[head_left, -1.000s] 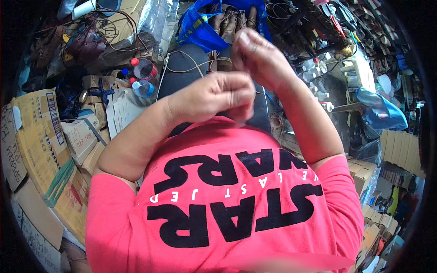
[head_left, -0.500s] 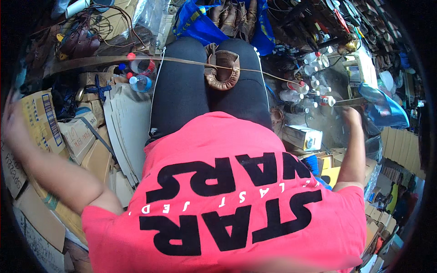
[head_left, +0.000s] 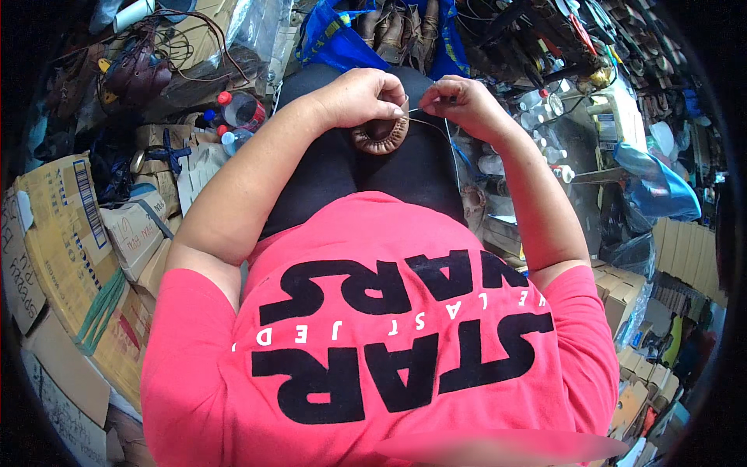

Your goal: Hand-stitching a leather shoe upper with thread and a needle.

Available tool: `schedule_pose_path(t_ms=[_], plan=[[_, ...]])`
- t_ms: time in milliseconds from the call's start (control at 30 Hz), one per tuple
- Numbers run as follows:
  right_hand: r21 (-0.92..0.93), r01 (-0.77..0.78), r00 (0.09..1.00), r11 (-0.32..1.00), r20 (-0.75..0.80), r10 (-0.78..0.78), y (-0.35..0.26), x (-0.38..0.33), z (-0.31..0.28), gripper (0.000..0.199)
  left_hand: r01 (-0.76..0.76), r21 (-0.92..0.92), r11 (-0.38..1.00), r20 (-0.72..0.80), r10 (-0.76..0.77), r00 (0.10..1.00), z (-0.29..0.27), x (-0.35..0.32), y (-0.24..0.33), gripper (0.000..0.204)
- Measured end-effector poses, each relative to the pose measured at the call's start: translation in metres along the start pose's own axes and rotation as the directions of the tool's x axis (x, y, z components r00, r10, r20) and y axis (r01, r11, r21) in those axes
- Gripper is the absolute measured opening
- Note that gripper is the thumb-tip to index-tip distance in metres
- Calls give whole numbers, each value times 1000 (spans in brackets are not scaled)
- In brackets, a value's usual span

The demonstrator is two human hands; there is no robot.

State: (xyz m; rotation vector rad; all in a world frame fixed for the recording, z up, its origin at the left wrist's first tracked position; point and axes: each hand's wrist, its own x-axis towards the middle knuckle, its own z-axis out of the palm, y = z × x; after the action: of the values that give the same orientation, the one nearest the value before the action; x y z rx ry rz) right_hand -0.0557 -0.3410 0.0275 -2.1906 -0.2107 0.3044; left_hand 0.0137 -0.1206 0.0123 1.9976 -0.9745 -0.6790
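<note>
A brown leather shoe (head_left: 381, 144) with a gathered, stitched toe rests on my black-trousered thighs, toe toward me. My left hand (head_left: 366, 95) is closed over its far side, thumb and fingers gripping the upper edge and hiding much of it. Just to the right, my right hand (head_left: 461, 100) is raised with thumb and fingertips pinched together. A thin pale line, seemingly thread, runs between the shoe's edge and those fingertips. Another length of thread (head_left: 432, 124) trails rightward from the shoe below my right hand.
A blue bag (head_left: 323, 35) holding several brown shoes stands beyond my knees. Cardboard boxes (head_left: 66, 210) are stacked at left, beside plastic bottles (head_left: 243, 113). More bottles (head_left: 537, 117), a blue plastic bag (head_left: 657, 187) and crowded shelves lie at right.
Both arms were spread wide, with the thread stretched across the shoe to either side. Both hands have come inward to the shoe; my left now grips it.
</note>
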Motion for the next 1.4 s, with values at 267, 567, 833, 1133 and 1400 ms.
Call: schedule_pose_path(t_ms=[267,567,833,1133,1400], plan=[[40,123,990,992,68,-125,15,3,10,15,103,-365,925,150,-51,987,3,6,-18,19],[-108,135,977,985,-150,-151,1,-26,33,13,164,-476,864,294,-20,956,0,3,-20,27],[-503,273,956,820,46,-290,-32,-20,24,16,165,-375,912,343,-29,939,-1,4,-22,30],[-433,346,933,833,251,-257,-26,10,22,13,42,-197,980,275,14,961,-8,11,-13,27],[-381,229,965,896,211,-157,-24,1,19,15,3,-148,989,44,4,999,4,6,-16,20]])
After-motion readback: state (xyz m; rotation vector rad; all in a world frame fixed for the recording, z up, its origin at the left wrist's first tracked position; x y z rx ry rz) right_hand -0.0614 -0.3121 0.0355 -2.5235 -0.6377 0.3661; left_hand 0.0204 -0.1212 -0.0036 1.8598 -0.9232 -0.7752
